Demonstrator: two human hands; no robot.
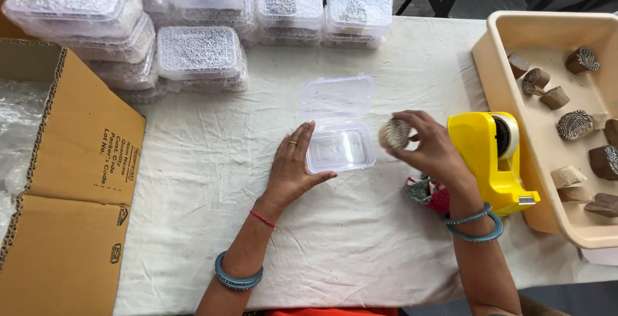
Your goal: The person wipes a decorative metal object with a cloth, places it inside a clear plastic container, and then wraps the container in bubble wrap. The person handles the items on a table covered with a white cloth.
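Two hands are seen at mid-frame on the cloth-covered bench (360, 239): the left hand (293, 165) is laid flat, fingers spread and holding nothing, against the open clear box (339, 137). A round carved stamp (394, 133) is pinched in the closed fingers of the right hand (432, 148), just right of the box, beside the yellow tape dispenser (492, 155). Filled clear boxes (199, 52) are stacked at the upper left.

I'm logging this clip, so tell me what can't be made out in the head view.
- Round carved block in the right hand: back half hidden by the fingers; pattern blurred.
- Contents of the stacked lidded boxes: too small behind plastic.
- Beige tray: cut off by the right edge.
- Cloth scrap: partly under the right wrist.
- Left hand: its palm side is hidden.
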